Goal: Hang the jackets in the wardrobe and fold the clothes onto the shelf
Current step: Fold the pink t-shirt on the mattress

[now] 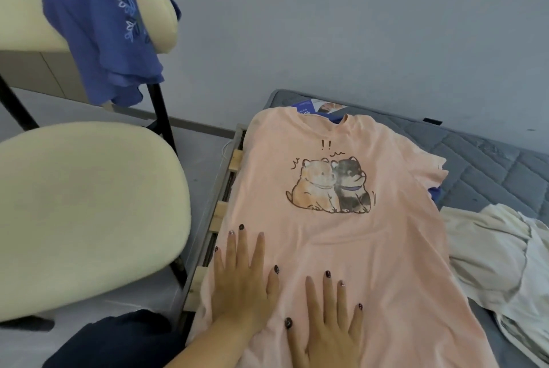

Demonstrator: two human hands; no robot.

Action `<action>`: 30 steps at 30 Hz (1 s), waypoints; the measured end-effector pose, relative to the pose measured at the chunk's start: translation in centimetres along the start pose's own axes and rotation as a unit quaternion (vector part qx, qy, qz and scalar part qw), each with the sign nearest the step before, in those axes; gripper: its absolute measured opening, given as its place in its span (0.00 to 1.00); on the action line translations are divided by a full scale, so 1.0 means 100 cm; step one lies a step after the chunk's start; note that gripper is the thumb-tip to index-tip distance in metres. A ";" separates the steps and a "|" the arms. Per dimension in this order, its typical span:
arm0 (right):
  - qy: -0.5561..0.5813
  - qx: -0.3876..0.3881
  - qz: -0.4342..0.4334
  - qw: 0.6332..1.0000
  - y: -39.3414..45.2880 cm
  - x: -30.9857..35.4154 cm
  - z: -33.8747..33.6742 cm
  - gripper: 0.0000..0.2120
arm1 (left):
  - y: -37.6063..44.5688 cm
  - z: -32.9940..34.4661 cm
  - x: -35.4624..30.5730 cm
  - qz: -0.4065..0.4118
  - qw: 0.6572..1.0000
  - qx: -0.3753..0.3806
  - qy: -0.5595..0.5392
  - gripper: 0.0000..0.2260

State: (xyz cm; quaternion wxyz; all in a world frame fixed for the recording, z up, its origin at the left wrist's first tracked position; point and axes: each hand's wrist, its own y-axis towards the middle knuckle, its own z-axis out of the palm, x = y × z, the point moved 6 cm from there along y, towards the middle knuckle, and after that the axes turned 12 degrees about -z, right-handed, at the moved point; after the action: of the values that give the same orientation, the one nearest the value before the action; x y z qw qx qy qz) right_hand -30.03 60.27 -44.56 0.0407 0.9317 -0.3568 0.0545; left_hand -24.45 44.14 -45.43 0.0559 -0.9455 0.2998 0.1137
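On the mattress [487, 153], pink T-shirt [341, 236] under both hands.

One pink T-shirt [341, 248], spread flat on one grey quilted mattress [487, 159]. Two cartoon dogs [329, 186] printed on its chest, two exclamation marks above them. One blue garment [101, 25] draped over a chair back. One cream chair [86, 213], with two black legs in sight. One cream-white garment [499, 263] crumpled at the right. One blue printed packet [315, 107] peeking out past the pink collar. Two hands laid flat on the shirt: one left hand [240, 284], one right hand [329, 329], five dark-painted nails showing on each. Three pale wooden slat ends [221, 211] along the bed frame's edge.
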 end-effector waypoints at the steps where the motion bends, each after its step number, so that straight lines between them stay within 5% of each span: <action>1: -0.008 0.002 -0.004 1.000 0.001 0.002 0.000 0.35 | 0.001 0.000 0.001 0.003 1.000 0.005 -0.007 0.30; 8: -0.018 0.027 -0.011 0.999 -0.002 0.006 0.005 0.35 | 0.000 -0.003 0.008 0.040 0.999 0.012 -0.034 0.31; 16: -0.009 0.007 -0.014 1.000 -0.001 0.002 0.005 0.34 | -0.024 -0.019 0.017 0.052 0.981 -0.020 -0.187 0.19; 23: 0.001 0.038 -0.010 0.999 -0.010 0.008 -0.001 0.36 | -0.099 -0.021 0.037 0.078 0.978 0.026 -0.190 0.24; 26: 0.044 0.081 -0.068 0.993 -0.023 0.012 -0.011 0.39 | -0.146 -0.027 0.041 0.167 0.974 0.014 -0.150 0.23; 30: 0.047 0.133 -0.265 0.954 -0.055 0.009 -0.027 0.39 | -0.145 -0.043 0.046 0.208 0.965 -0.106 -0.122 0.12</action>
State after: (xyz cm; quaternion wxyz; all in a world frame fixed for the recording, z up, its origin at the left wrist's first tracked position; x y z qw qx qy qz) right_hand -25.83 64.05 -41.96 -0.0542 0.9861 -0.0844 0.1323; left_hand -11.64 52.67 -41.88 -0.0332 -0.8422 0.4668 0.2679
